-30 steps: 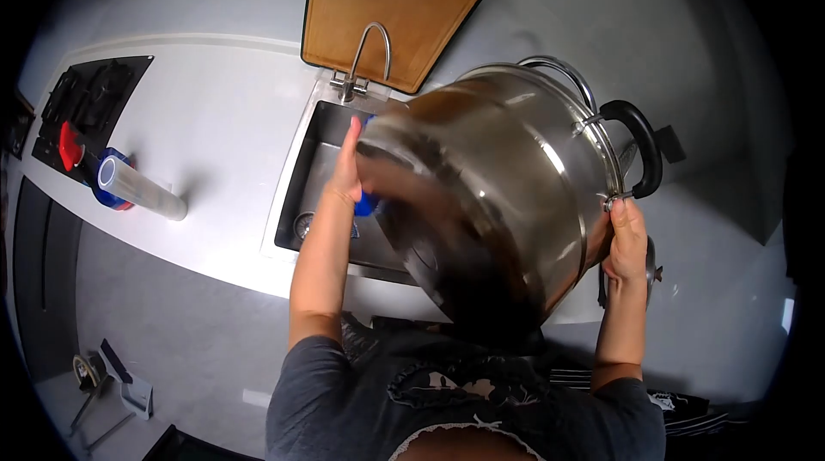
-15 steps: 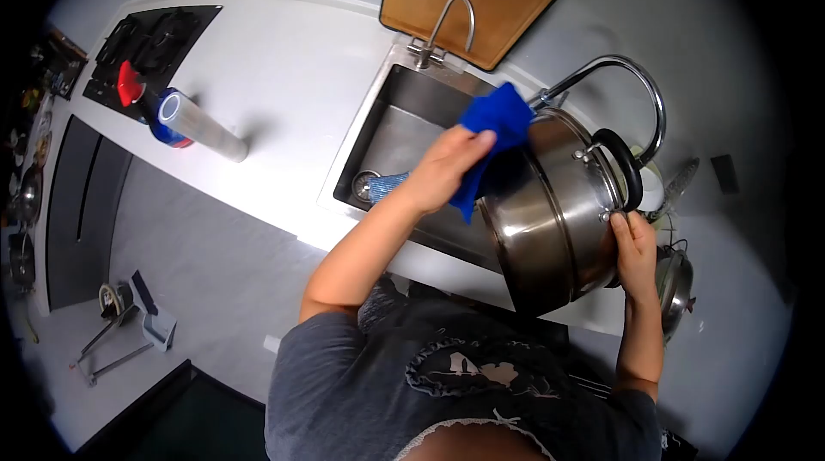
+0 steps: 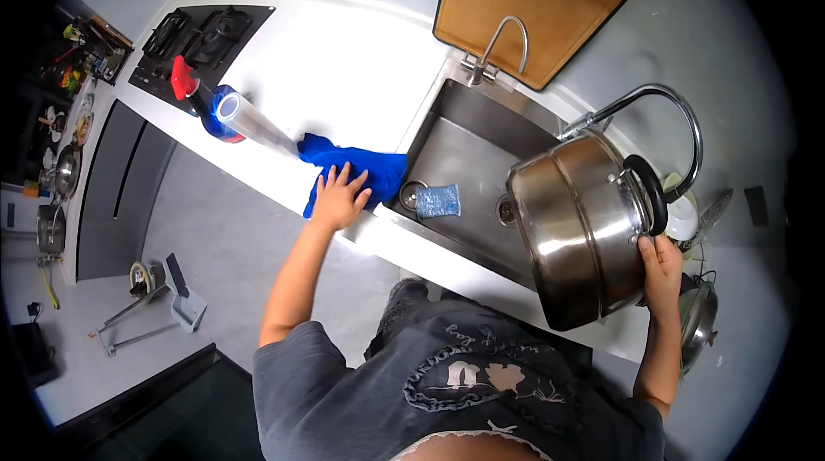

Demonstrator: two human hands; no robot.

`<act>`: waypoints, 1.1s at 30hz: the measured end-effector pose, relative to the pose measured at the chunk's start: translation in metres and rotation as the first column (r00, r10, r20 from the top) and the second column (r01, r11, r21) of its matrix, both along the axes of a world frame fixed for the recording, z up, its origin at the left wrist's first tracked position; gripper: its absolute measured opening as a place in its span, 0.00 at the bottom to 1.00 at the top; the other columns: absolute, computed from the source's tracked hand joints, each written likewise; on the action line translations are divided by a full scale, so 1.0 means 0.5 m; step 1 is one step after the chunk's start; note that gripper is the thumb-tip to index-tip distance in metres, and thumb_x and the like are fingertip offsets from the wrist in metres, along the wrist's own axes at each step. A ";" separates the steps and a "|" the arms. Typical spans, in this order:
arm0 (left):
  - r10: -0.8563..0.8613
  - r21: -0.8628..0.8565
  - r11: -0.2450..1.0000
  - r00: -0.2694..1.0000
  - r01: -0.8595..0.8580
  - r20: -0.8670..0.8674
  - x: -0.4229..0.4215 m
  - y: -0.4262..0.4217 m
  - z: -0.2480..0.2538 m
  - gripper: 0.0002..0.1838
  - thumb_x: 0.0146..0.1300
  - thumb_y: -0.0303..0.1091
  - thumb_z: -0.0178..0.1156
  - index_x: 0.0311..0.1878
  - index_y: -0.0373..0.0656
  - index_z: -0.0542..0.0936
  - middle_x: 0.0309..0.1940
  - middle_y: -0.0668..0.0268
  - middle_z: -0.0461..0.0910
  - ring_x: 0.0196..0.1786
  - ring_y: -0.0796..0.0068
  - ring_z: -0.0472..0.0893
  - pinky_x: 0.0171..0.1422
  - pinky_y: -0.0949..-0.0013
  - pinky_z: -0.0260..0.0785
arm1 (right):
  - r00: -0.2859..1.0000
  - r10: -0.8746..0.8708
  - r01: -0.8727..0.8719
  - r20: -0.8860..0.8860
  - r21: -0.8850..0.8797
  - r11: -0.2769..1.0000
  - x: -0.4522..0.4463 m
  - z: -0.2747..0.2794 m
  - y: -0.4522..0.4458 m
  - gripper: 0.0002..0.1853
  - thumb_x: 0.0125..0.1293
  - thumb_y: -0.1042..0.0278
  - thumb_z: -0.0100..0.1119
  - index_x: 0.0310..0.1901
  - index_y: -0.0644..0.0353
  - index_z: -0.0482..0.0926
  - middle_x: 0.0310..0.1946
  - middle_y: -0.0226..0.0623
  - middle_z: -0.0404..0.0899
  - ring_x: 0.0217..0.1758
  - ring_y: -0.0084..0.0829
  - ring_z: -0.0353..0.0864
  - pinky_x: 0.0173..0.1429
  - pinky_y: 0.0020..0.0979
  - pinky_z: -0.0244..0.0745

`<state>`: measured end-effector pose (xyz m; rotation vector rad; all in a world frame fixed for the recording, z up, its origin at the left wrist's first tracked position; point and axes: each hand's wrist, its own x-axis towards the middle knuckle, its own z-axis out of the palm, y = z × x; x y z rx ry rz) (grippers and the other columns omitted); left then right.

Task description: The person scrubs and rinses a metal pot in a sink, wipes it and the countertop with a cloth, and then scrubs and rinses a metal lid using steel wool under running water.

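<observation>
My left hand (image 3: 340, 200) lies with its fingers spread on a blue cloth (image 3: 369, 167), which rests on the white counter at the sink's left edge. On the right, my right hand (image 3: 660, 268) grips the rim of a large steel pot (image 3: 580, 229) near its black handle (image 3: 646, 195). The pot is tilted on its side over the right part of the sink (image 3: 481, 139). A blue-and-white sponge (image 3: 438, 201) lies in the sink beside the drain.
A spray bottle with a red head (image 3: 183, 79) and a clear roll (image 3: 258, 124) stand left of the cloth. Behind them is a stove (image 3: 202, 40). A curved faucet (image 3: 687, 117) arches over the pot. A brown board (image 3: 533, 10) leans on the wall.
My left hand has moved left from the pot with the blue cloth and now lies spread on it on the counter. The pot has been lowered and turned, still held by my right hand.
</observation>
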<state>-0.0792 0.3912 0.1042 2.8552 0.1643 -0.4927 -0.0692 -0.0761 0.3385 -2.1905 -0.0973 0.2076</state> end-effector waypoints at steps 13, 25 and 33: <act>-0.055 0.044 0.998 0.893 0.039 0.447 0.245 -0.027 -0.159 0.29 0.60 0.53 0.47 0.66 0.67 0.59 0.70 0.64 0.49 0.72 0.56 0.45 0.71 0.45 0.35 | 0.909 0.245 -0.294 -0.338 -0.102 0.950 0.077 0.106 0.273 0.17 0.48 0.82 0.65 0.42 0.67 0.75 0.31 0.32 0.78 0.35 0.18 0.76 0.42 0.23 0.75; -0.090 -0.090 0.987 0.916 0.135 0.391 -0.111 0.015 -0.127 0.23 0.54 0.47 0.55 0.53 0.55 0.74 0.65 0.61 0.59 0.70 0.53 0.51 0.70 0.46 0.41 | 0.647 0.758 -0.724 -0.078 -0.374 0.580 0.163 0.112 0.482 0.12 0.55 0.61 0.61 0.34 0.59 0.72 0.25 0.39 0.80 0.29 0.41 0.81 0.33 0.36 0.72; -0.037 -0.118 0.988 0.894 0.100 0.447 -0.105 0.010 -0.109 0.27 0.51 0.46 0.55 0.59 0.61 0.71 0.63 0.61 0.62 0.68 0.52 0.55 0.69 0.46 0.42 | 0.517 0.853 -0.757 0.071 -0.428 0.494 0.293 0.011 0.606 0.11 0.56 0.64 0.59 0.31 0.61 0.71 0.25 0.38 0.81 0.31 0.41 0.80 0.34 0.39 0.70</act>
